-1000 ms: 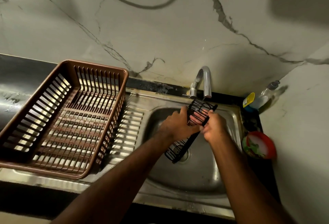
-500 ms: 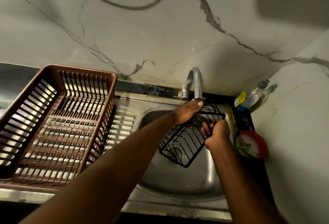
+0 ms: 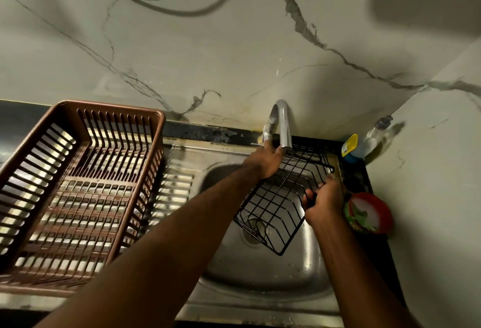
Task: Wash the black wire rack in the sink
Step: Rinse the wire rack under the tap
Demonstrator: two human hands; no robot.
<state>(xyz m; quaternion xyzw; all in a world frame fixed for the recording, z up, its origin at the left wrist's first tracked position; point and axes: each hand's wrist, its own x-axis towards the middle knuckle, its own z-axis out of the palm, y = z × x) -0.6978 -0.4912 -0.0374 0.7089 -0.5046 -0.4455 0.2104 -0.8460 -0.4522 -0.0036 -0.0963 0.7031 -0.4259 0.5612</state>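
The black wire rack (image 3: 279, 202) hangs tilted over the steel sink (image 3: 263, 273), its top end under the chrome tap (image 3: 282, 124). My right hand (image 3: 324, 201) grips the rack's right edge, fingers curled round the wires. My left hand (image 3: 268, 161) reaches up to the base of the tap, its fingertips at the tap handle and spout; whether they grip it is hidden. No water stream is plainly visible.
A brown plastic dish basket (image 3: 78, 184) stands on the drainboard at left. A dish soap bottle (image 3: 364, 142) lies in the back right corner. A red tub (image 3: 369, 214) of cleaning paste sits right of the sink. Marble wall behind.
My left hand let go of the rack and moved up to the tap. The rack swung open to face up, now held by my right hand alone.
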